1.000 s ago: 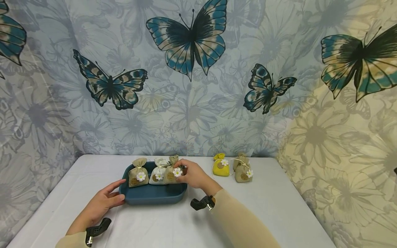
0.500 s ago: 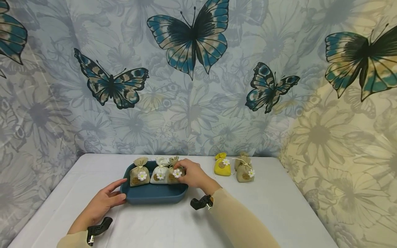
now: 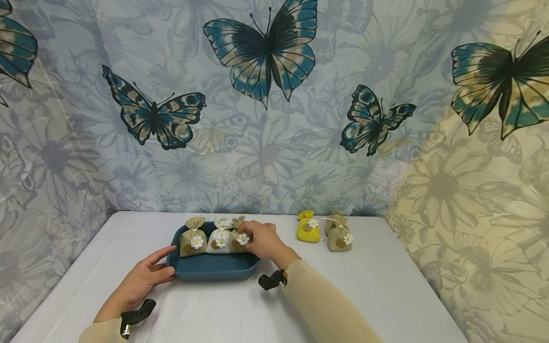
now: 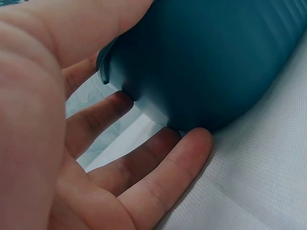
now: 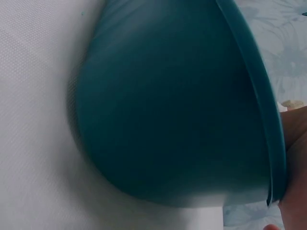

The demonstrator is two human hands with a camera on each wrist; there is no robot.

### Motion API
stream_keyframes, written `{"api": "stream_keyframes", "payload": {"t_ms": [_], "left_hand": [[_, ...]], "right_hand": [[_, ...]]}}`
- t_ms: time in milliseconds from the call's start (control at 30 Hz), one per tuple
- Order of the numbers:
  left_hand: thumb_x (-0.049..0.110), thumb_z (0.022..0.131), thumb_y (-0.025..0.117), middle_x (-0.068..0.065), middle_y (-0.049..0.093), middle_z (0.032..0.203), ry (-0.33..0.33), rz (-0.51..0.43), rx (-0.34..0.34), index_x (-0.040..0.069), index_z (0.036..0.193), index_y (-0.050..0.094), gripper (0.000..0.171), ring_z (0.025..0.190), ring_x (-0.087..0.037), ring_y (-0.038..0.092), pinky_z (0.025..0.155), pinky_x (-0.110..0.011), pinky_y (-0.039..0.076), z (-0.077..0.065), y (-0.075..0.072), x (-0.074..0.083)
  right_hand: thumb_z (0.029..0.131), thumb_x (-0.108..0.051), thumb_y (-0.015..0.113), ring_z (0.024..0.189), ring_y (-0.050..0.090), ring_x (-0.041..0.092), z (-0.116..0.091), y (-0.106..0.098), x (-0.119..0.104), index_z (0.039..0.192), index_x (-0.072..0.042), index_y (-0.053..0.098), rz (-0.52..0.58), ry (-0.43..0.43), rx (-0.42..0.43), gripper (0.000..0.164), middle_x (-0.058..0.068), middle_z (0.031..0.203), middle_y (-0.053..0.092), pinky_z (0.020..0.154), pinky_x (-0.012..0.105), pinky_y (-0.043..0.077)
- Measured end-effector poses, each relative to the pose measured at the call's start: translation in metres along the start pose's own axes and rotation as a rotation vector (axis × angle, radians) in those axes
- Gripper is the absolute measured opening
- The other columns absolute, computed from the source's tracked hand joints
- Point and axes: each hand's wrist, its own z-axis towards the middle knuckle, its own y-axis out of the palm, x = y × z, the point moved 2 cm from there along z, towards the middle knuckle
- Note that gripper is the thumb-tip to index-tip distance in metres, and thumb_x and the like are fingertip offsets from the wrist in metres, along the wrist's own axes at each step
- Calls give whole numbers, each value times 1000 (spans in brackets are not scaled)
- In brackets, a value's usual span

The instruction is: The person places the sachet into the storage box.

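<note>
In the head view a blue-green tray (image 3: pixel 216 274) holds three small drawstring sachets with daisies in a row: a tan one (image 3: pixel 187 236) at left, a white one (image 3: pixel 220 232) in the middle, a beige one (image 3: pixel 236 240) at right. My right hand (image 3: pixel 265 240) reaches over the tray's right side and pinches the beige sachet, partly covering it. My left hand (image 3: pixel 137 282) touches the tray's left end with extended fingers. Up close in the left wrist view, several fingertips (image 4: pixel 196 143) rest against the outer wall. The tray's outer side (image 5: pixel 177 110) fills the right wrist view.
Right of the tray, near the back of the white-covered table (image 3: pixel 214 314), sit a yellow sachet (image 3: pixel 306 233) and a brown one (image 3: pixel 339 243), with another brown shape behind it. A butterfly-print cloth (image 3: pixel 266 166) hangs behind and along both sides.
My right hand has shifted slightly left, bringing the beige sachet closer against the white one. My left hand stays at the tray's left end.
</note>
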Motion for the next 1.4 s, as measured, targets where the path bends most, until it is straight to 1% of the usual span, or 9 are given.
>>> {"api": "stream_keyframes", "payload": {"t_ms": [333,467,567,733,867,1000,1100,1300,1400], "left_hand": [[11,97,68,-34,17,156,5,6,4,1,156,28,72,133,-49,38,91,-44,55,0,1,0],[10,97,67,-32,15,158,-1,-2,2,0,156,27,72,135,-49,35,91,-44,54,-1,1,-1],[10,97,66,-32,13,158,0,-6,-8,0,156,26,72,136,-50,32,92,-44,54,-1,1,-1],[10,98,65,-32,13,158,0,-11,-16,1,156,26,71,136,-50,32,92,-45,54,-1,1,-1],[9,98,65,-32,14,158,-1,-14,-17,1,156,26,71,135,-49,34,92,-45,54,0,0,-1],[9,98,66,-32,13,158,-2,-8,-12,1,156,26,71,135,-49,35,92,-45,54,0,0,0],[9,98,66,-33,13,158,-1,-7,-11,1,156,26,71,135,-49,34,92,-45,54,-1,0,1],[8,98,65,-33,12,158,2,-17,-12,0,156,26,71,135,-51,34,92,-46,54,-1,2,2],[8,98,65,-33,11,158,-1,-17,-12,1,156,25,71,135,-51,34,92,-46,54,-1,2,2]], "right_hand": [[86,-17,80,93,57,7,4,2,-2,123,-27,62,-13,17,-38,42,-10,120,63,107,53,27],[87,-16,78,111,57,12,0,4,0,125,-23,63,-34,-7,-28,41,-6,128,59,108,56,26],[87,-20,73,121,50,18,-4,4,2,124,-25,66,-69,-17,6,38,-3,132,53,105,55,27],[87,-23,66,110,37,22,-11,2,5,124,-33,69,-91,6,63,38,-1,122,44,89,47,29],[85,-21,66,104,36,21,-14,-1,11,125,-33,69,-58,21,77,42,-1,119,44,85,44,29],[85,-19,66,107,36,22,-16,-2,18,124,-31,69,15,18,93,42,1,123,45,87,45,29],[84,-14,65,115,37,25,-19,-5,22,124,-25,70,136,3,134,42,5,130,46,91,49,30],[83,-2,65,131,37,33,-38,-20,41,122,-11,70,437,32,317,41,10,139,47,100,58,38],[83,1,64,131,40,33,-51,-31,56,122,-11,70,513,71,387,41,10,138,48,101,62,36]]}}
